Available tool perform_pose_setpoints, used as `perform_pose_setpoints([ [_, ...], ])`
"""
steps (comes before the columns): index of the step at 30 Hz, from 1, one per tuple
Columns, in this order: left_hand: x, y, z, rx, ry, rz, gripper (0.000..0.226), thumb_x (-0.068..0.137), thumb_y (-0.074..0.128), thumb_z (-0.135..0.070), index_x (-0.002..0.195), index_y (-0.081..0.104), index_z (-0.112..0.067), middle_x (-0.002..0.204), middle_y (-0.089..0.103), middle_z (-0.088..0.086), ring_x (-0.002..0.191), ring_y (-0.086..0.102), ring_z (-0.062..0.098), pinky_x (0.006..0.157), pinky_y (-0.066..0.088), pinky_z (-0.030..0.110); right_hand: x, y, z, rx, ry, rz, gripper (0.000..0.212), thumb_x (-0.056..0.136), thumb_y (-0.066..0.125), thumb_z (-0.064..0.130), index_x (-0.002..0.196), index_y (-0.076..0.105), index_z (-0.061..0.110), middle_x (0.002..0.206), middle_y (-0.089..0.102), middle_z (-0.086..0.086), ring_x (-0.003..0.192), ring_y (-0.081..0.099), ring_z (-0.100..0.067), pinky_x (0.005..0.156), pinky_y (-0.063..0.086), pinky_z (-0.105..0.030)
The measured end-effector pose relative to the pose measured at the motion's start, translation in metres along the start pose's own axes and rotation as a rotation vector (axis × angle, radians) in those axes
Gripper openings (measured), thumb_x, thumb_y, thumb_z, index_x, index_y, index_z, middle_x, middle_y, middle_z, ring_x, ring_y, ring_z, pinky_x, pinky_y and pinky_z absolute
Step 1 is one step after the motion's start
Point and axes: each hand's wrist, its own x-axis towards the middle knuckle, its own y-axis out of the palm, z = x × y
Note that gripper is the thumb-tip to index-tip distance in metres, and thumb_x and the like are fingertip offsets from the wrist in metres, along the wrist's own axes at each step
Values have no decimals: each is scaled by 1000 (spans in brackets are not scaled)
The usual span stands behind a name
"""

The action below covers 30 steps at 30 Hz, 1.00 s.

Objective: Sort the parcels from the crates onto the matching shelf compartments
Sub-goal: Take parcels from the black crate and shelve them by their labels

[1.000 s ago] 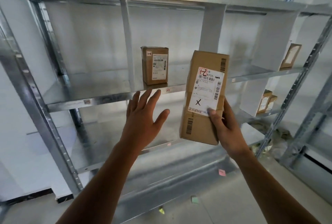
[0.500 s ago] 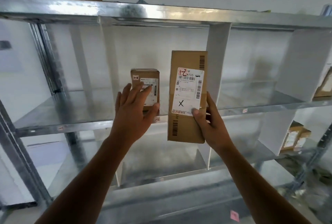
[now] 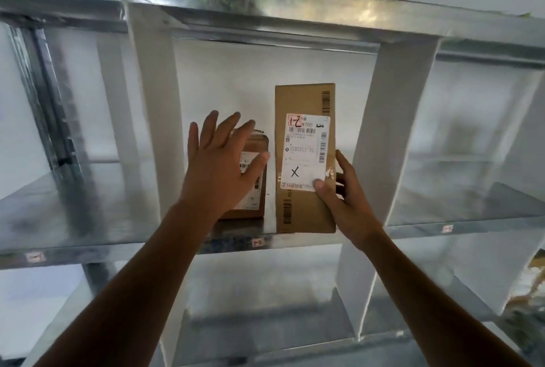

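Right hand (image 3: pixel 345 198) grips a tall rectangular cardboard parcel (image 3: pixel 305 207) upright, thumb on its glossy white label, just above the 1-2 tag (image 3: pixel 257 242) on the galvanised steel shelf (image 3: pixel 73 213). Left hand (image 3: pixel 221 169), fingers spread straight, covers a smaller box (image 3: pixel 255 198) above-left of the tag.

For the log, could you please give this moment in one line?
right hand: holds 1-2 parcel | left hand: open | small parcel: shelved

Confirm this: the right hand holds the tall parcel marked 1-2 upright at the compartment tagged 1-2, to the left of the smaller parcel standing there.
One detail is wrong. The head view shows the tall parcel to the right of the smaller parcel, not the left. The rest stands: the right hand holds it upright at the compartment whose shelf-edge tag reads 1-2.
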Motion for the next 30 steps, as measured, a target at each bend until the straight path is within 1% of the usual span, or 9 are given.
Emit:
perform_pose_setpoints([
  [2,11,12,8,15,-4,32,68,97,34,-66,152,46,-28,165,33,2,157,13,31,125,3,58,18,2,-10,-7,16,26,82,89,68,48,158,24,46,123,58,39,117,65,-2,76,64,-30],
  [4,19,24,17,29,-10,91,66,99,35,-67,154,41,-32,168,27,-1,158,7,29,126,1,57,32,5,-18,-21,10,34,82,89,70,48,156,23,49,123,57,41,116,63,5,72,62,-26],
  [6,23,32,22,31,-7,128,66,98,32,-69,155,38,-35,168,26,-4,158,6,26,126,-2,56,41,8,-27,-3,11,31,84,90,72,45,157,22,49,134,57,30,121,63,0,74,62,-27],
  [9,23,41,20,55,13,89,64,94,32,-67,146,49,-34,159,42,-3,153,24,28,125,3,57,49,8,-42,29,-12,32,88,89,74,42,158,21,49,144,54,19,129,61,-11,83,64,-37],
  [11,21,47,17,87,30,31,59,94,41,-63,140,57,-29,150,53,-1,145,38,30,124,9,58,54,9,-51,21,-14,58,89,88,75,39,158,21,48,147,51,22,134,57,-15,91,63,-42],
  [14,18,56,17,130,21,-24,54,95,49,-60,136,60,-27,141,59,0,138,45,30,123,15,60,59,14,-59,21,-30,82,90,87,76,37,157,21,45,146,47,31,134,54,-6,89,63,-35],
  [19,14,63,17,166,25,-106,56,94,51,-61,135,61,-23,138,59,3,135,47,32,121,19,61,67,17,-65,31,-55,115,89,87,74,36,158,20,42,146,45,34,132,53,5,83,61,-26],
  [25,13,62,8,186,-12,-93,57,94,52,-59,138,60,-23,141,57,3,138,44,33,122,15,60,68,16,-64,84,-47,178,95,87,71,33,162,12,39,158,38,21,141,47,-9,99,59,-37],
  [30,15,59,5,189,-52,-26,61,94,49,-62,144,55,-26,148,52,1,144,37,31,123,11,61,66,15,-61,103,-74,206,92,96,69,25,162,8,42,159,34,28,144,42,-7,105,56,-38],
])
